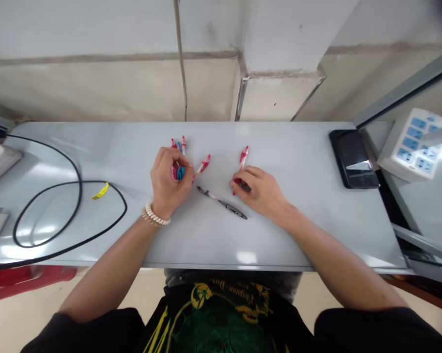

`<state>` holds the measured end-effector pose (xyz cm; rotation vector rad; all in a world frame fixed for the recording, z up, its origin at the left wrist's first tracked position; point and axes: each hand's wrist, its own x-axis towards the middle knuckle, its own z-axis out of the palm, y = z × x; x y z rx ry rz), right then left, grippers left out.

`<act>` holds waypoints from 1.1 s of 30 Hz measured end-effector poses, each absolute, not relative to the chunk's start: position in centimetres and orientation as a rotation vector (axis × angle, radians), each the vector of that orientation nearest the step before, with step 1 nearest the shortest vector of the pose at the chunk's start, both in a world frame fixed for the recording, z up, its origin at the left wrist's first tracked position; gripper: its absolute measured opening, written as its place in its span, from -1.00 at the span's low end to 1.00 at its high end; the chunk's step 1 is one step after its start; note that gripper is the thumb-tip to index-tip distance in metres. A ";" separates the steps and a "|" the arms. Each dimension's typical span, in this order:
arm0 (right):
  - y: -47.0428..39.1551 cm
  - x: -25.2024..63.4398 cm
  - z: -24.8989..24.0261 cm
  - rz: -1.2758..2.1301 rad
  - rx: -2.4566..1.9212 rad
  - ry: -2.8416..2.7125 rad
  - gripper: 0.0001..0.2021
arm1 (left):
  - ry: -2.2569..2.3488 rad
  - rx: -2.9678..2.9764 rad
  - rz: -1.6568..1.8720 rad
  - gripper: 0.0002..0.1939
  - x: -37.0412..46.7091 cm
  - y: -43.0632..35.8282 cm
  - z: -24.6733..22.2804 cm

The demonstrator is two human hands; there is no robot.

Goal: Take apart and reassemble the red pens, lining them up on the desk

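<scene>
Left hand (172,179) curled over pen cluster (179,145), fingertips near together, grip unclear; right hand (256,189) has fingers bent, closed on red pen (243,158). Grey pen (224,202) lies between hands, nearer front edge. Bare tabletop (302,166) between right hand and phone (355,159); black cable (79,182) loops at left.

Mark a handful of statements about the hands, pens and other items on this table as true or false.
1. The right hand touches a red-and-white pen. True.
2. The left hand grips the grey pen. False: the grey pen lies loose on the table.
3. A yellow tag is by the black cable. True.
4. The coiled bracelet is on the right wrist. False: the coiled bracelet is on the left.
</scene>
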<state>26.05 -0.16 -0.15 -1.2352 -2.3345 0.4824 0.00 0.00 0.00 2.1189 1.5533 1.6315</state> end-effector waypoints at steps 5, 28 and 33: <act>-0.5 26.2 0.3 0.590 -1.286 -2.228 -0.83 | 1.478 2.206 1.602 -0.82 0.6 -0.6 0.4; -3.1 25.2 2.1 1.261 -0.885 -1.724 -0.87 | 0.985 1.015 1.306 -0.69 2.5 -2.2 1.2; -3.2 24.8 2.6 1.192 -1.011 -1.388 -0.83 | 0.985 0.922 1.303 -0.71 2.4 -2.2 1.7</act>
